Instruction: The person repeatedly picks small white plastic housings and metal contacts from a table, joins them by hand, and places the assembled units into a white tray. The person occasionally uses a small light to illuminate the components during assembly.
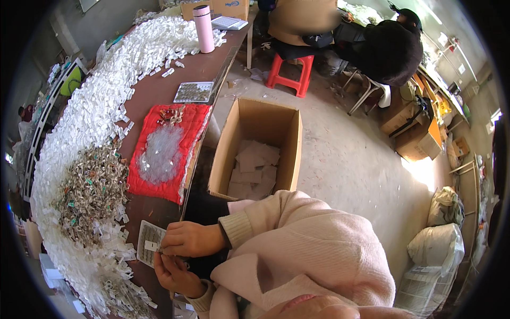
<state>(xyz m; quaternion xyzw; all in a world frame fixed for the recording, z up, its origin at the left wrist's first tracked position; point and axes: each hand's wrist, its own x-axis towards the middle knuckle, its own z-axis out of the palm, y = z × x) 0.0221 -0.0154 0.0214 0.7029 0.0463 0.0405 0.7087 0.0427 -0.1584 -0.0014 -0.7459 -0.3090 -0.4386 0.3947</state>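
Touching a flat, rectangular tray [142,237]

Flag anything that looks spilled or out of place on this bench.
A few white pieces lie apart from the big white heap, loose on the brown tabletop near the pink bottle; they look strayed, perhaps spilled.

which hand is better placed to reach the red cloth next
Probably the right hand: it lies nearer the red cloth, while the left hand is on the far side of it. Both are at the pale tray, so either would likely have to leave that first.
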